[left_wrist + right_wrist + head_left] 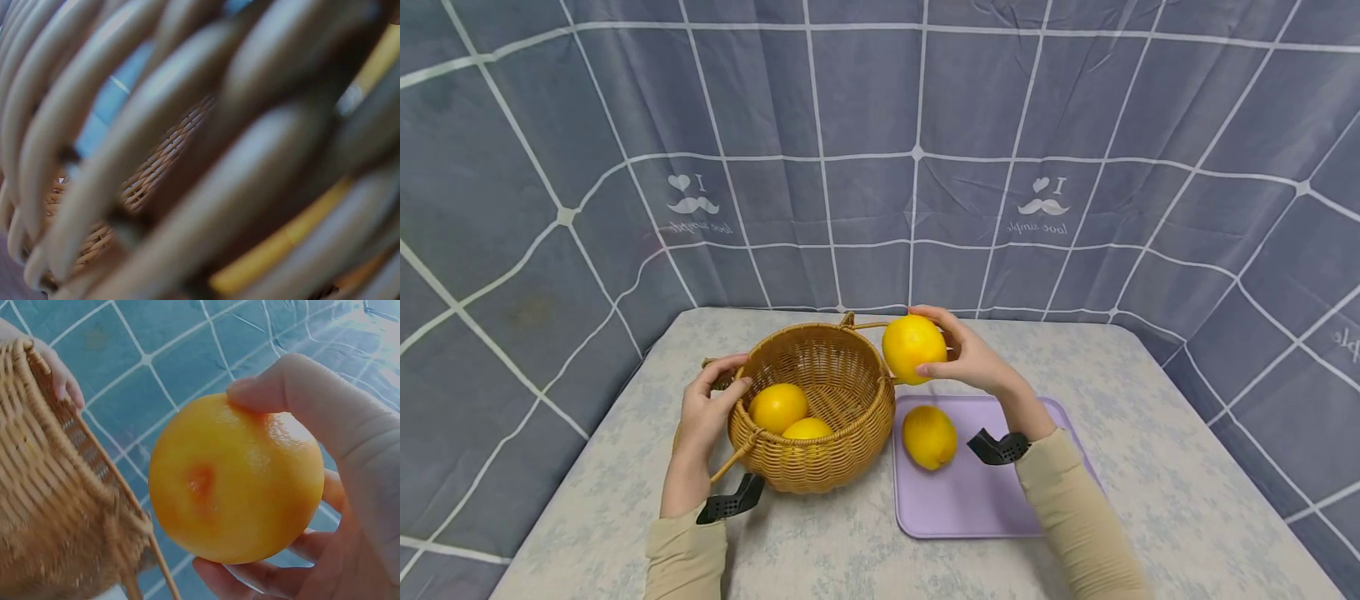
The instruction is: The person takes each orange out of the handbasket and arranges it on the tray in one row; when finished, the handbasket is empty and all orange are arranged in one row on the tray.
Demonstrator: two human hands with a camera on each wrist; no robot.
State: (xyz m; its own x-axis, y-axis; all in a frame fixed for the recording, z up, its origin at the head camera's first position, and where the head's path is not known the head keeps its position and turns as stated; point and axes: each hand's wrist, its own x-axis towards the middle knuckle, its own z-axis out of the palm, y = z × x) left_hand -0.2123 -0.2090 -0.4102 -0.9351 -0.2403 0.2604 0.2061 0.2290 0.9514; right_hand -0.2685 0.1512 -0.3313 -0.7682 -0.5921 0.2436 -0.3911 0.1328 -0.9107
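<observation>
My right hand (970,357) holds a yellow lemon (913,348) at the right rim of the wicker basket (820,467). In the right wrist view the thumb presses one side of the lemon (231,487) and the fingers curl round the other. My left hand (703,412) grips the basket's left rim, thumb toward the inside. Two more lemons, one at the left (778,407) and one near the front (807,429), lie inside the basket. The left wrist view is filled by the close, blurred wicker weave (156,125).
A purple tray (977,508) lies right of the basket with one lemon (929,437) on it, below my right hand. The basket's thin handle (733,460) hangs down at its front left. Behind the patterned table (820,550) hangs a grey checked curtain (865,200).
</observation>
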